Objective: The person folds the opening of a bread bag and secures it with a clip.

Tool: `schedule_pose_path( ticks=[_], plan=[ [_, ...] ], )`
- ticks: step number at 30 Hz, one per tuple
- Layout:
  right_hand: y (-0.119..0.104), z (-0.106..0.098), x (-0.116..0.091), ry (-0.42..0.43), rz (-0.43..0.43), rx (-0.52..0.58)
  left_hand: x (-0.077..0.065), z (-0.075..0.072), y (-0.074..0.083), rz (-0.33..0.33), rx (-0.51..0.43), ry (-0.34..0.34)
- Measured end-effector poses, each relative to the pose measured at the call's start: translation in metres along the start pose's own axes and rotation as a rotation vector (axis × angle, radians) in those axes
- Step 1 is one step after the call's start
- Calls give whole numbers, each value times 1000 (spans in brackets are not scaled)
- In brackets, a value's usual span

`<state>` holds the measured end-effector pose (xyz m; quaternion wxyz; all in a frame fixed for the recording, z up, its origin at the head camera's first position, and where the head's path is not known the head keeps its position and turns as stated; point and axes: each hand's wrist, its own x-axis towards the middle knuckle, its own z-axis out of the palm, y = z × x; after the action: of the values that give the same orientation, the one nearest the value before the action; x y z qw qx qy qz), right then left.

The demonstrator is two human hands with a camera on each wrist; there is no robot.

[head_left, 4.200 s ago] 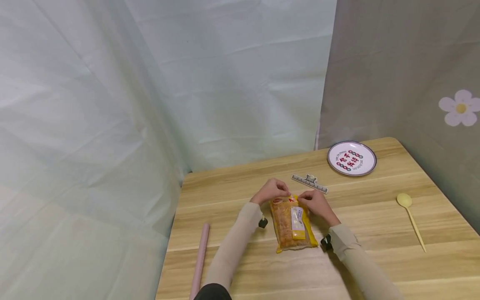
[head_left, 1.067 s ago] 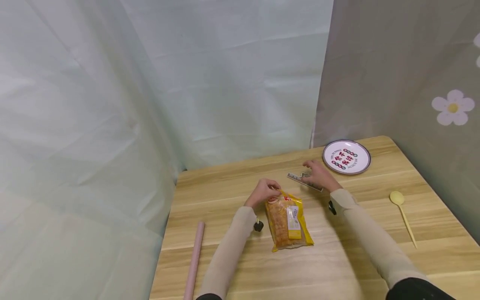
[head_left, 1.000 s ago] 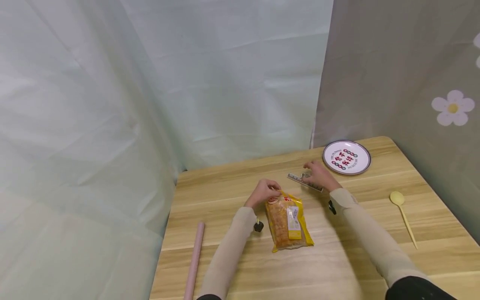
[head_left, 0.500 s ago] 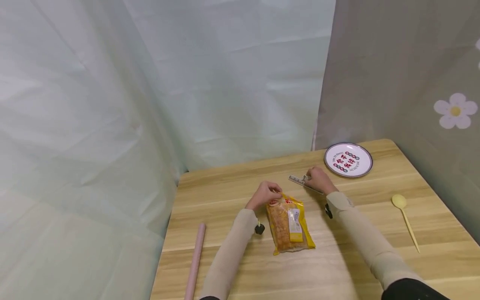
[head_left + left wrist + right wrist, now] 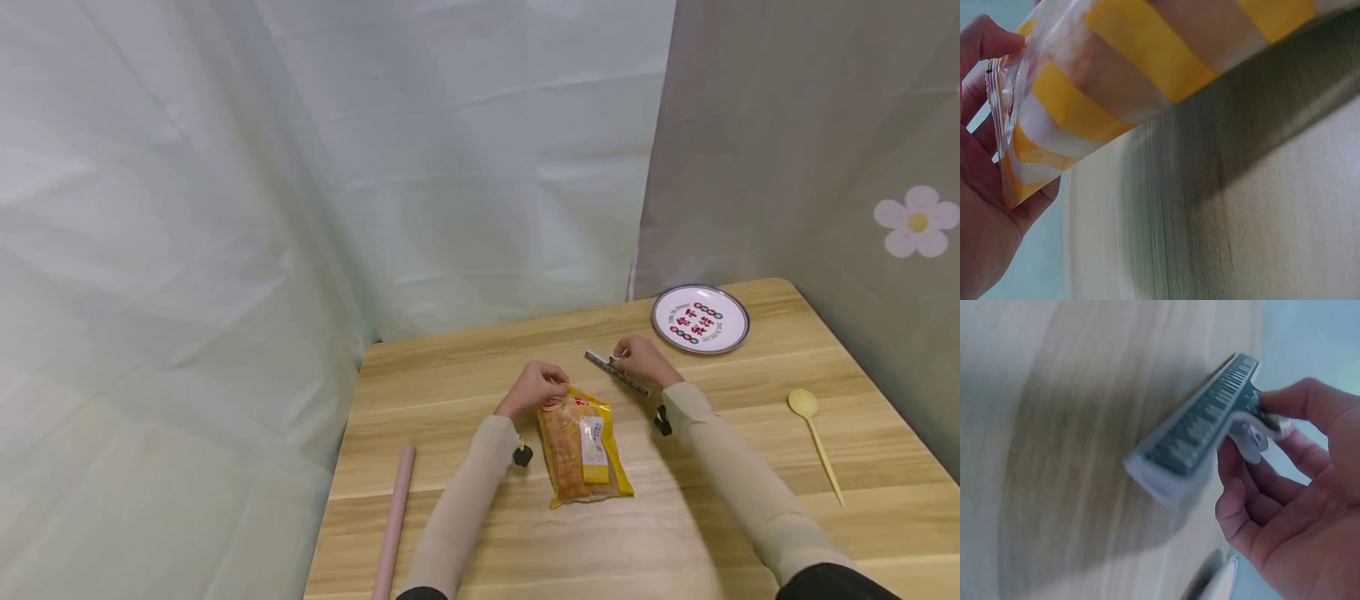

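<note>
My left hand point(image 5: 534, 388) pinches the top edge of a yellow plastic bag of bread point(image 5: 570, 450). In the left wrist view the bag's yellow-striped side point(image 5: 1116, 81) slants up from the wooden table, its crimped end between thumb and fingers. To the right, my right hand point(image 5: 643, 362) grips a long sealing clip point(image 5: 1204, 419) with dark bar markings by its handle, thumb on one side and fingers under the other. The clip is raised off the table in the right wrist view, just beyond the bag's top right corner.
A white plate point(image 5: 731, 321) with red characters lies at the back right of the table point(image 5: 465, 367). A yellow spoon point(image 5: 823, 454) lies at the right, a pink rod point(image 5: 395, 521) at the left. Curtains hang behind the table.
My right hand let go of the bag's top, reached to the clip, took its handle and lifted and tilted it. My left hand has kept its pinch on the bag.
</note>
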<state>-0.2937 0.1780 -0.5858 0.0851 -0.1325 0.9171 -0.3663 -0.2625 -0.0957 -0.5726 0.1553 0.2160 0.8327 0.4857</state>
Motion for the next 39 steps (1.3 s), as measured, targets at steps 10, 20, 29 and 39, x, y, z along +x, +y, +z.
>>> schedule_pose_path(
  ticks=[10, 20, 29, 39],
  plan=[
    [-9, -18, -16, -28, -80, 70, -3, 4, -3, -8, -25, -5],
    [-8, -31, -37, -87, 35, 412, 1, 3, 2, -3, -41, -11],
    [0, -31, -51, -138, 5, 429, 0, 1, 2, 15, -28, -23],
    [6, -31, -59, -134, -90, 398, -2, -3, 0, -25, -40, -19]
  ],
)
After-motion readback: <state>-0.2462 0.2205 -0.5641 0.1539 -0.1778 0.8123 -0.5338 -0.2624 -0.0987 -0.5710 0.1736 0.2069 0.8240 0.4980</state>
